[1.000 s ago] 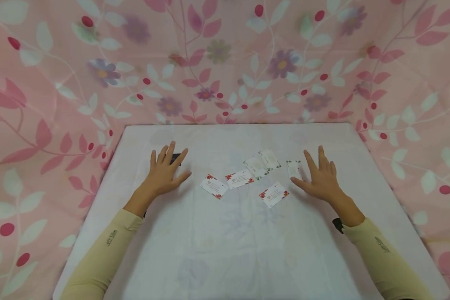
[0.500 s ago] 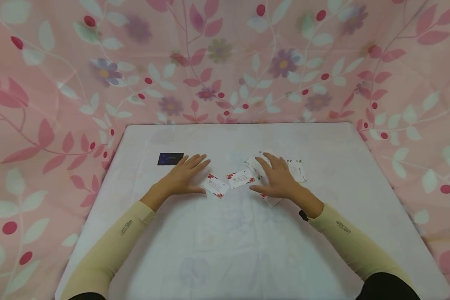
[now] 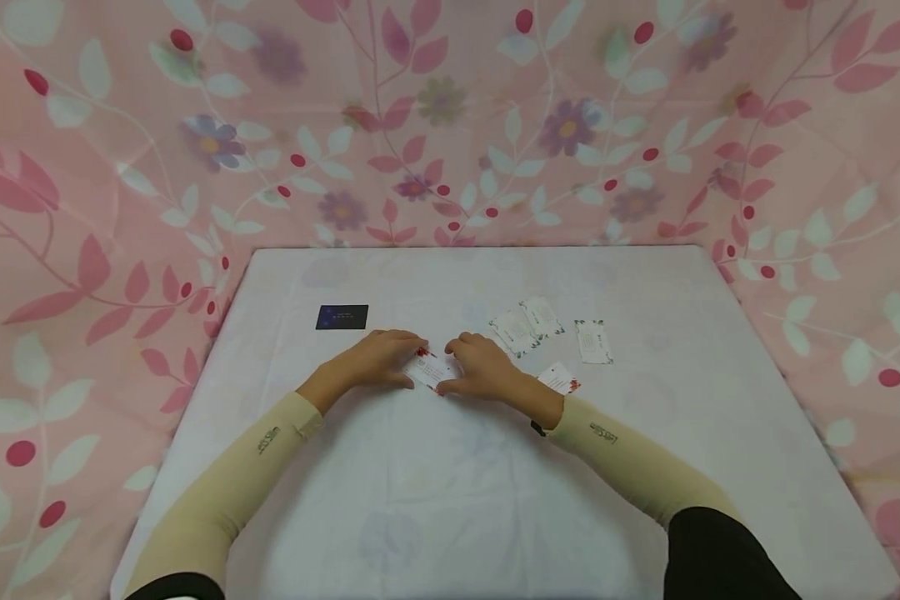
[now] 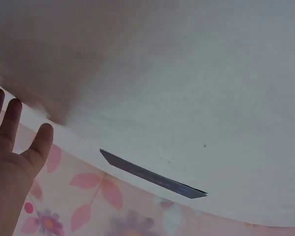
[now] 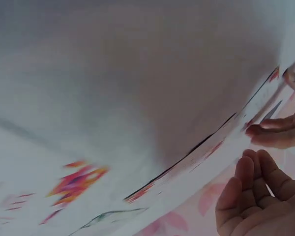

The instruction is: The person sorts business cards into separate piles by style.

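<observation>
A white card with red flower corners [image 3: 429, 372] lies flat between my two hands on the table. My left hand [image 3: 369, 360] is at its left end, fingers near the far edge and thumb by the near one. Loosely bent fingers of the left hand also show in the left wrist view. My right hand [image 3: 482, 368] is at the card's right end, its thumb right at the near corner. Relaxed, bent fingers belong to the right hand [image 5: 258, 196] in the right wrist view. A similar red-flowered card [image 5: 182, 169] is hidden beneath the right hand in the head view.
Another red-flowered card [image 3: 560, 379] shows partly behind the right wrist. Three white cards with green leaf corners, one of them a separate card [image 3: 593, 342], lie farther right. A dark blue card [image 3: 342, 317] rests at the back left. Pink floral cloth [image 3: 450, 125] walls the table [image 3: 420, 517].
Both hands have come inward from the sides and lowered to the leftmost red-flowered card. The dark card and the green-cornered cards are uncovered now. The cards have stayed in place.
</observation>
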The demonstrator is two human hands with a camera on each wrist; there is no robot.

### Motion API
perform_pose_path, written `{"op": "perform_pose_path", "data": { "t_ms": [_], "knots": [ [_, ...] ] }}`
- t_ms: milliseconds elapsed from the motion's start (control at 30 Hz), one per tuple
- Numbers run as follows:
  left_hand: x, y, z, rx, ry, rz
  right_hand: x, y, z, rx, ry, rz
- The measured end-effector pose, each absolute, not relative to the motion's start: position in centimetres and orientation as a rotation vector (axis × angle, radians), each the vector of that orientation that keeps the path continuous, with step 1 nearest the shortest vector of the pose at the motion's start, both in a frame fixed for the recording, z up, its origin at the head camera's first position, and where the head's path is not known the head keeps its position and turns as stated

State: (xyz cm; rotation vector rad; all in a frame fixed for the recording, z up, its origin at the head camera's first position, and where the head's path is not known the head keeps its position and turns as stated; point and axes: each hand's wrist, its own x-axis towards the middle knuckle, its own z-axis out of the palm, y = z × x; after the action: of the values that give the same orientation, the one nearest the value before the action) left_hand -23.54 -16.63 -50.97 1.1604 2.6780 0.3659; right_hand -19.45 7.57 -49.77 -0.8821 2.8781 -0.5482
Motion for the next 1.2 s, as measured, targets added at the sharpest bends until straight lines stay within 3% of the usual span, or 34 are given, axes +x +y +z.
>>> {"op": "perform_pose_path", "data": {
  "t_ms": [400,900,1200],
  "knots": [
    [-23.8,-16.9,-51.8,1.198,2.646,0.457,-20.2,3.6,-50.0,-0.605,2.762,-0.316],
    [-23.7,-17.3,-52.0,1.218,2.666,0.488,-21.1,3.3,-49.7,-0.677,2.751,-0.285],
    [-23.5,-17.5,-52.6,1.211,2.696,0.527,-21.1,3.7,-49.9,-0.655,2.703,-0.510]
  ]
}}
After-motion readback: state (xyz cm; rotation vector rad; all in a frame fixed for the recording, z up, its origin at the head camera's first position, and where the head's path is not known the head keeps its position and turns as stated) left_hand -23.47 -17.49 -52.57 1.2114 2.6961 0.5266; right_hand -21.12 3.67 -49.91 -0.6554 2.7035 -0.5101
